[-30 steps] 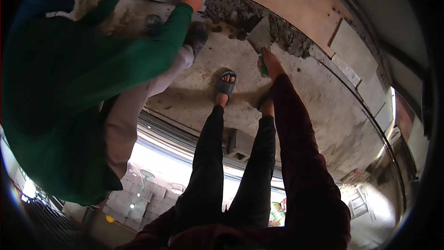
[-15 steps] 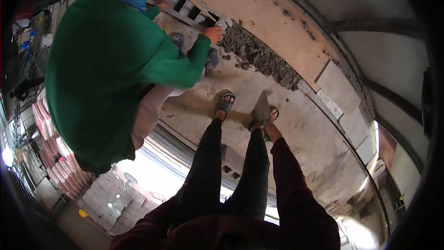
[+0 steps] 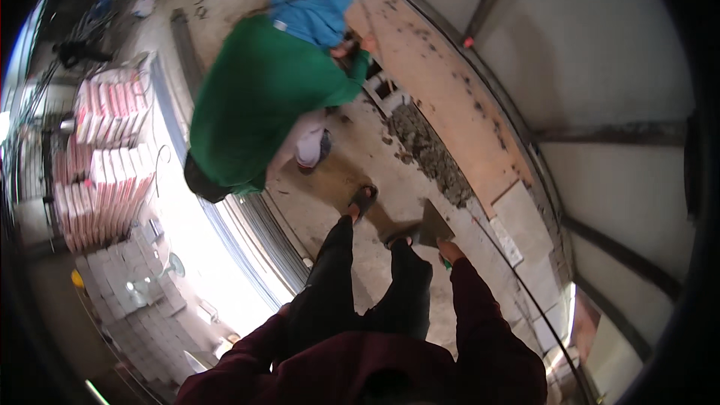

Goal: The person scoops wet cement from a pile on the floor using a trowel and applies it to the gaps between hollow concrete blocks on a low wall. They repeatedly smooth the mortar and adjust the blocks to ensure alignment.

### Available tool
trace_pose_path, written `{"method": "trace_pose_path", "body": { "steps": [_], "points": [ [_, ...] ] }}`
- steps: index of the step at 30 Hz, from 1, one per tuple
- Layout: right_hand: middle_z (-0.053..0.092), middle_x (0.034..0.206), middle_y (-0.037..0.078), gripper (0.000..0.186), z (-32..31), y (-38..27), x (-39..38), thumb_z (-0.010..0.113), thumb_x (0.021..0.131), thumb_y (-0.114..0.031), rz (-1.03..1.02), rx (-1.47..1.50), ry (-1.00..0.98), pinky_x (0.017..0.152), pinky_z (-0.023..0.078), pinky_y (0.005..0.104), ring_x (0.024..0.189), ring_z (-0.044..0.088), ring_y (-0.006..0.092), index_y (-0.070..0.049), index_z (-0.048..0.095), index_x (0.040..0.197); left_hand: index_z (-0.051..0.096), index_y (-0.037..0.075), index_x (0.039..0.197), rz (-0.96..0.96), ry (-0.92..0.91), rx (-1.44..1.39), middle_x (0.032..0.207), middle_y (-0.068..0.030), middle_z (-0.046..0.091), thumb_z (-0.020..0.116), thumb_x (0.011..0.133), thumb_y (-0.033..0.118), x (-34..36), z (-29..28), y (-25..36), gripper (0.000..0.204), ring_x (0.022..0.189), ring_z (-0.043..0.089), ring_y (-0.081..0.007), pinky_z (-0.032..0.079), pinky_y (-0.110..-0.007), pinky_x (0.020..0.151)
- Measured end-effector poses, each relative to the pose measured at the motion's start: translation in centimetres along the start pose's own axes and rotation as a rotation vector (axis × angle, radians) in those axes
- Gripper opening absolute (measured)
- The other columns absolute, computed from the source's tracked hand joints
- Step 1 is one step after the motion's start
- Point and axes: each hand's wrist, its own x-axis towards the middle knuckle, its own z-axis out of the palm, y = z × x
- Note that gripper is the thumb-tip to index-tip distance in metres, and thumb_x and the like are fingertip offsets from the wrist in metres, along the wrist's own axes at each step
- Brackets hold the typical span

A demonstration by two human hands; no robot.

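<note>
My right hand (image 3: 449, 249) is closed around the green handle of a trowel (image 3: 433, 223), whose broad grey blade is held out above the concrete floor near my right foot. Only a sliver of my left hand (image 3: 284, 309) shows beside my left thigh at the end of the maroon sleeve, its fingers hidden. Ahead of the trowel lies a strip of wet grey mortar (image 3: 426, 146) along the foot of the wall. A hollow concrete block (image 3: 384, 90) sits at the far end of that strip.
A co-worker in a green top (image 3: 262, 97) bends over the blocks, one hand (image 3: 367, 43) by the wall. Long bundled rods (image 3: 262, 236) lie to my left. Stacked reddish-white bags (image 3: 112, 109) and grey pavers (image 3: 131, 285) stand farther left. Pale slabs (image 3: 525, 221) lie at right.
The co-worker has shifted farther away and stands over the blocks, no longer crouching close by me. My view has turned. The trowel remains in my right hand, its blade still pointing forward.
</note>
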Motion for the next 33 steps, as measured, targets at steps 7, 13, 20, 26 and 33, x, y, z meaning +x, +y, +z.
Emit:
{"method": "trace_pose_path", "body": {
  "steps": [7,13,20,26,33],
  "points": [
    [0.049,0.057,0.013,0.040,-4.2,2.3,-4.2,0.040,0.099,-0.041,-0.202,-0.259,0.044,0.053,0.044,0.0421,0.048,0.048,0.0244,-0.004,0.052,0.094,0.071,0.005,0.100,0.088,0.076,-0.184,0.102,-0.0186,0.067,0.063,0.081,0.032,-2.5,1.2,-5.3,0.034,0.102,0.061,-0.0333,0.049,-0.042,0.087],
    [0.059,0.062,0.011,0.054,-0.5,-9.9,-16.3,0.050,0.092,-0.051,-0.103,-0.551,0.056,0.057,0.045,0.0405,0.056,0.058,0.0238,-0.002,0.059,0.072,0.069,0.005,0.103,0.133,0.116,-0.028,0.103,-0.0223,0.066,0.061,0.081,0.037,1.3,-2.5,-11.4,0.040,0.102,0.061,-0.0381,0.049,-0.045,0.085],
    [0.062,0.070,0.017,0.061,15.4,-28.2,-22.2,0.051,0.088,-0.054,-0.351,-1.023,0.048,0.064,0.049,0.0426,0.063,0.063,0.0266,0.006,0.063,0.086,0.065,-0.001,0.105,0.083,0.247,-0.293,0.108,-0.0242,0.064,0.051,0.090,0.030,5.2,-10.2,-20.5,0.037,0.102,0.060,-0.0389,0.047,-0.044,0.088],
    [0.066,0.077,0.013,0.058,31.9,-44.0,-25.9,0.053,0.090,-0.053,-0.465,-0.815,-0.245,0.062,0.049,0.0344,0.069,0.063,0.0203,0.004,0.063,0.092,0.063,-0.001,0.105,0.192,0.361,-0.316,0.106,-0.0234,0.063,0.055,0.086,0.034,0.2,-17.3,-22.3,0.041,0.101,0.060,-0.0391,0.046,-0.044,0.083],
    [0.062,0.071,0.009,0.058,43.3,-57.0,-26.2,0.055,0.088,-0.054,-0.611,-0.940,-0.253,0.058,0.048,0.0350,0.059,0.058,0.0199,0.003,0.063,0.090,0.067,0.006,0.091,0.227,0.401,-0.283,0.090,-0.0186,0.066,0.057,0.081,0.031,-0.3,-16.3,-28.1,0.029,0.089,0.062,-0.0379,0.048,-0.047,0.076]
  ]
}}
